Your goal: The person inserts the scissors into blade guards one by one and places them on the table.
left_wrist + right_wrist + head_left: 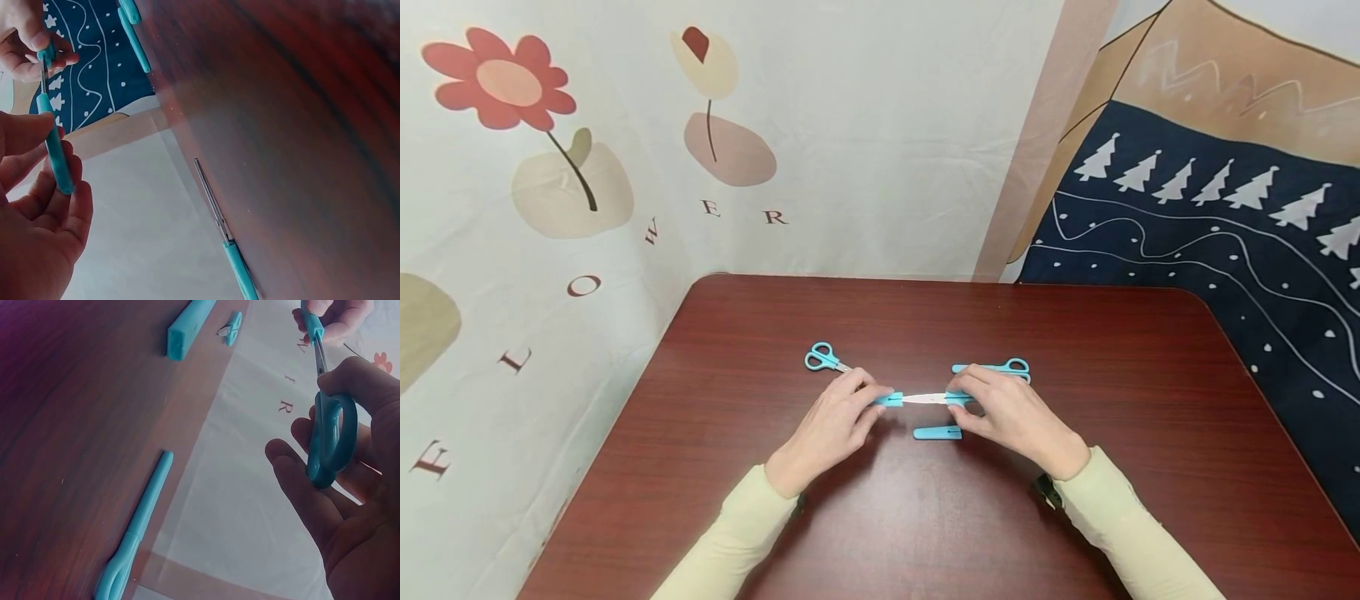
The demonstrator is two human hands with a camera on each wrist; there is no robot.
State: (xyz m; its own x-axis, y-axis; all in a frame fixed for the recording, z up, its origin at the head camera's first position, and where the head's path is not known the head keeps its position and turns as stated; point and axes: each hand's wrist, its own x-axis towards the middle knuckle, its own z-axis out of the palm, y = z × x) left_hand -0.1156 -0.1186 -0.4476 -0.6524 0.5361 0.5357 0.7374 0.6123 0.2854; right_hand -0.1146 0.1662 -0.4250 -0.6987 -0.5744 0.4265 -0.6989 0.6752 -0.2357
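My right hand [1011, 417] holds a pair of scissors [325, 437] by its light-blue handles, the closed metal blades pointing left. My left hand [831, 421] pinches a light-blue blade cover [59, 159] between thumb and fingers. The blade tips meet the cover's mouth, and much of the blade's length shows bare between the hands. A loose blade cover [936, 433] lies on the table just in front of the held scissors. Past my left fingers lies an uncovered pair of scissors [822, 357]; its blades are partly hidden in the head view.
Behind my right hand rests a covered pair of scissors [1017, 367], partly hidden by the fingers. All of this is on a dark red-brown wooden table [760, 317]. A pale printed cloth [880, 167] hangs behind it, with a navy tree-patterned one [1180, 225] at right.
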